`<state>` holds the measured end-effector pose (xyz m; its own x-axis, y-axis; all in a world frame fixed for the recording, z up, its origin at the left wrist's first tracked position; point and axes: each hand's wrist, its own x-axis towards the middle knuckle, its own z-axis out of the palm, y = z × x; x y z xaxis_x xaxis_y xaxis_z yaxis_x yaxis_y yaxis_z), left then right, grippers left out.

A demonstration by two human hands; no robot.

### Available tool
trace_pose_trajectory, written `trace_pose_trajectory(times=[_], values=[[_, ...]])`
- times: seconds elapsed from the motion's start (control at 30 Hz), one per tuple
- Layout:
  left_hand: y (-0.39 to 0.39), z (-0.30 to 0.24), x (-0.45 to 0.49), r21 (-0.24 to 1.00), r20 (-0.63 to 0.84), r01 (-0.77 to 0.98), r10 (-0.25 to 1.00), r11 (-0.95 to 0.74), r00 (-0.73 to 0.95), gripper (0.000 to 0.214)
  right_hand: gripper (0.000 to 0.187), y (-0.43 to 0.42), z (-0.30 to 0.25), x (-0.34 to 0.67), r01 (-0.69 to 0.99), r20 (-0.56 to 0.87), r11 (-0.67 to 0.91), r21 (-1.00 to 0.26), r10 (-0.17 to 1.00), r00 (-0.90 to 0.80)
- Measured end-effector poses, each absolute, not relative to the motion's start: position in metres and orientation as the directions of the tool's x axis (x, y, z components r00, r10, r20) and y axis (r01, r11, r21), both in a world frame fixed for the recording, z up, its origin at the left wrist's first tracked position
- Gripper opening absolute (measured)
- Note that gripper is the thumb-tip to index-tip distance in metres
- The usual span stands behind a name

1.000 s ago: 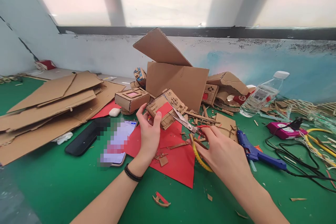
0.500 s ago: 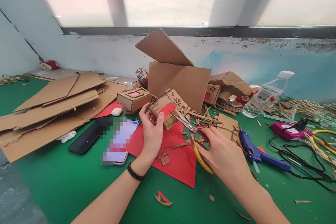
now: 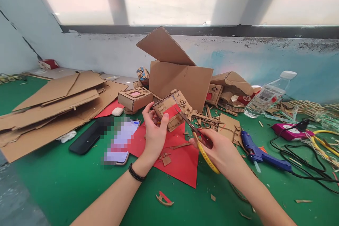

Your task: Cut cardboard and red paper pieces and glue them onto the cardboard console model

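Note:
My left hand (image 3: 155, 130) is closed around a small cardboard box (image 3: 173, 122) with a red panel and round cardboard pieces on its face, held tilted above the table. In my right hand (image 3: 218, 146) is a pair of scissors (image 3: 200, 145) with yellow and red handles. The blades look nearly closed, and their tips are at the box's face near the red panel's edge. Below both hands lies a red sheet (image 3: 181, 169) with cardboard scraps (image 3: 166, 161) on it.
Stacked cardboard sheets (image 3: 58, 109) lie left, near a phone (image 3: 123, 141) and black case (image 3: 87, 137). A similar cardboard box (image 3: 135, 99) sits behind. To the right are a blue glue gun (image 3: 265, 157), its cable, a water bottle (image 3: 268, 93) and a purple power strip (image 3: 291, 131).
The scissors have turned in my right hand, with the blades now closer together and seen more edge-on. My left hand and the box have shifted slightly to the right.

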<state>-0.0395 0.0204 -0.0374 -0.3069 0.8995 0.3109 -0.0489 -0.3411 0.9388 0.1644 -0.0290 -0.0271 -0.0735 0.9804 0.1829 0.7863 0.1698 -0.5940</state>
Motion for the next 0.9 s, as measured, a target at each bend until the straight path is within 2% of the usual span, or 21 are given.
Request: trace_pose_trajectory(times=[0.2,0.57,0.7,0.9], values=[[0.0193,-0.0346,-0.0381,0.941,0.309,-0.053,0.910,-0.335,-0.277,0.062,0.042,-0.0273,-0.0285,0.1665,0.696,0.111,0.142,-0.704,0.990,-0.090],[0.0191,-0.0357,-0.0376,0.937,0.322,-0.059,0.915,-0.345,-0.244,0.062,0.054,-0.0201,-0.0348,0.1727,0.612,-0.008,0.087,-0.786,0.989,-0.150],[0.0193,-0.0357,-0.0372,0.939,0.310,-0.075,0.920,-0.336,-0.240,0.062,0.054,-0.0212,-0.0321,0.1718,0.567,-0.084,0.021,-0.824,0.984,-0.158],[0.0191,-0.0351,-0.0370,0.939,0.303,-0.093,0.924,-0.331,-0.233,0.062,0.053,-0.0199,-0.0361,0.1699,0.532,-0.097,-0.007,-0.847,0.985,-0.142]])
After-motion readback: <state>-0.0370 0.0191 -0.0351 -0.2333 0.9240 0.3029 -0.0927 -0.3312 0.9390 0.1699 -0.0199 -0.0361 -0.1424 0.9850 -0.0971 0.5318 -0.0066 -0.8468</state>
